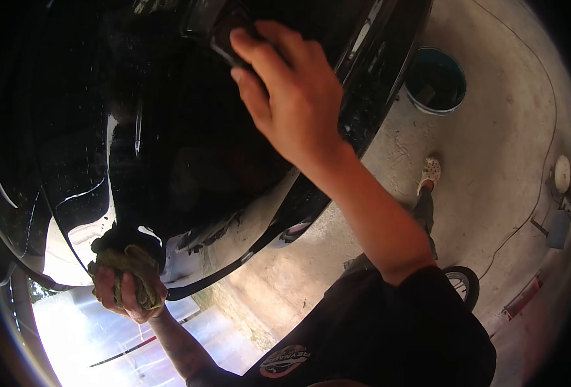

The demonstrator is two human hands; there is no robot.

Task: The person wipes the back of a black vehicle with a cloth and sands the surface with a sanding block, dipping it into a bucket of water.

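My left hand point(127, 293) grips a crumpled yellow-green cloth point(140, 267) at the lower edge of a glossy black car body panel point(188, 129). Its fingers are wrapped over the cloth, which lies against or very close to the panel. Higher up, my right hand point(292, 84) has its fingers closed on a dark block point(230, 35), held at the panel's surface. The block's far end blends into the black paint, so its full shape is hard to make out. Bright reflections and small droplets or specks show on the panel.
A round bucket point(435, 80) with dark contents stands on the concrete floor point(492, 142), right of the car. A cable point(552, 97) runs along the floor. A small wheel point(461, 286), a grey object point(560, 229) and a red object point(523, 295) are at the right.
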